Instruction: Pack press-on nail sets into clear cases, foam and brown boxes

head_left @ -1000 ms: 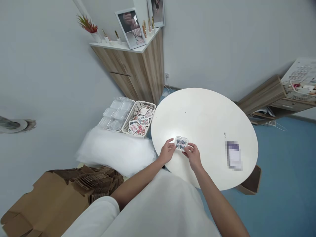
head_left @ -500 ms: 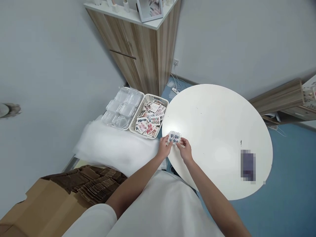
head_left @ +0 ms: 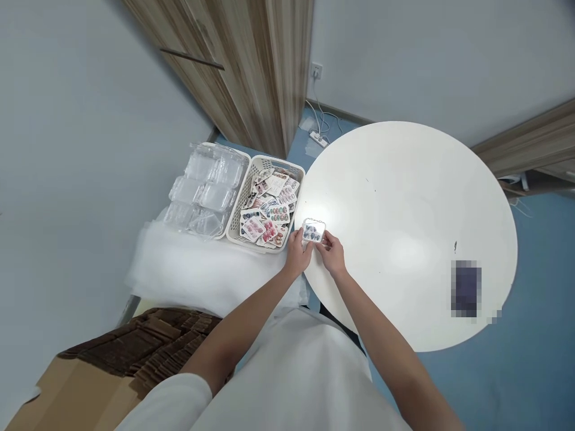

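A small clear plastic case (head_left: 313, 230) with dark blue press-on nails inside is held over the near left edge of the round white table (head_left: 404, 197). My left hand (head_left: 298, 252) grips its left side, and my right hand (head_left: 331, 254) pinches its lower right corner. Glare whitens the upper part of the case. Left of my hands, a white basket (head_left: 237, 222) holds many nail cards (head_left: 269, 209) in red, pink, green and blue. Beside it, another basket carries stacked clear plastic cases (head_left: 204, 188).
White foam wrap (head_left: 215, 269) lies in front of the baskets. Below it stands a cardboard box (head_left: 85, 389) of folded cardboard (head_left: 148, 347). A blurred dark item (head_left: 466, 289) lies on the table's right side. Behind are a wooden cabinet (head_left: 251, 72) and a power strip (head_left: 318, 139).
My view has tilted down and shifted, so the cabinet top is out of sight. The case is still in both hands, now tilted so that its upper part reflects light.
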`<state>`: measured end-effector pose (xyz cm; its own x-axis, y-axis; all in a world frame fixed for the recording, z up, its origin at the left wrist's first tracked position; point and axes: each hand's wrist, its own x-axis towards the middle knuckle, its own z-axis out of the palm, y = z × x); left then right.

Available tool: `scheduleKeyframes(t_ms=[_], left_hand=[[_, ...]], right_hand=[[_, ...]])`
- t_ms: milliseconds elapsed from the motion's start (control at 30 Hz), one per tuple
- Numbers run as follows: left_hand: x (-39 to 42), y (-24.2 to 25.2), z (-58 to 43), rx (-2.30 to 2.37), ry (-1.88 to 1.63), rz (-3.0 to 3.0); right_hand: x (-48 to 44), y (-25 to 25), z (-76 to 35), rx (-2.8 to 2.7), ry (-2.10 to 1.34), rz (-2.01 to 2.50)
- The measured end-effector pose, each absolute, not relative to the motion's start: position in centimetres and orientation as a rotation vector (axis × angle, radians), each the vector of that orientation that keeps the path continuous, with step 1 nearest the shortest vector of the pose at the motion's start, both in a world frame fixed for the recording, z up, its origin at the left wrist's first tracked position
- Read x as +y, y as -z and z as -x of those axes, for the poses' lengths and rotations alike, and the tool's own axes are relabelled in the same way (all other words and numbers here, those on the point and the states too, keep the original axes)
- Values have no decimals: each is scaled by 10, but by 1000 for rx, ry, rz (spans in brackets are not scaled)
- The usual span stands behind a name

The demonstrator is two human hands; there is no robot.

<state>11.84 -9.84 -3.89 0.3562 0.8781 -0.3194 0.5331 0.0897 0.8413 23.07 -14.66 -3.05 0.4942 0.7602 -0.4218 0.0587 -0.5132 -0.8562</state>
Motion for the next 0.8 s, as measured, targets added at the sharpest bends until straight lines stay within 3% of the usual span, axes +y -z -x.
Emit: scheduleKeyframes(t_ms=[567, 800], left_hand=[[-110, 38, -120, 1298, -448, -1612], [-154, 29, -92, 1381, -543, -1777]], right_hand=[[-147, 31, -230, -900, -965, 2064], [-191, 17, -227, -1025, -861, 1971]])
